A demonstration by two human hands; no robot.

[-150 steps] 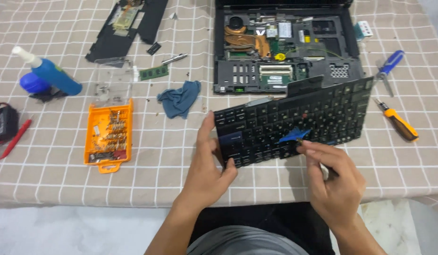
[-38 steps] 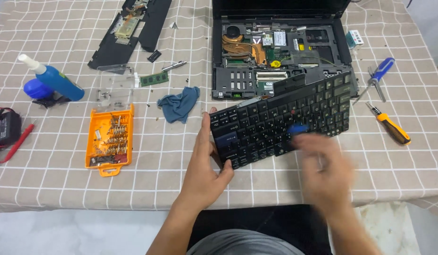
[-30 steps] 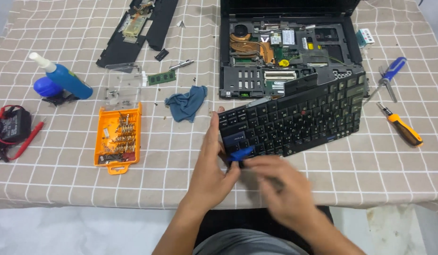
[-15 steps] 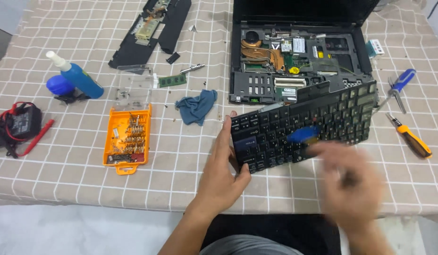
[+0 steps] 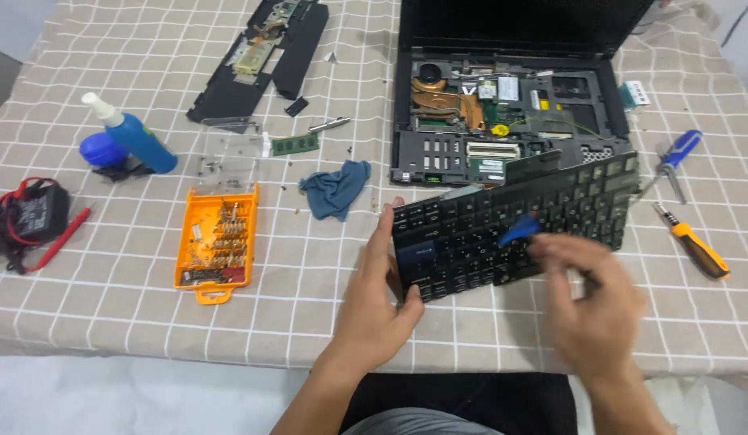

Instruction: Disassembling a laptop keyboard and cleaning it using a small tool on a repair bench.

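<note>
Left hand [image 5: 374, 302] gripping keyboard [image 5: 515, 225] edge, right hand [image 5: 596, 302] (blurred) over keys

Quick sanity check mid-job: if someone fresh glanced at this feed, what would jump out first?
First, the black keyboard tilted up at centre right, its left end gripped by the left hand while the blurred right hand works a small blue tool over the keys. Behind it sits the opened laptop base, copper cooling pipes exposed. On the left, the bright orange bit case stands out on the checked tablecloth.
</note>
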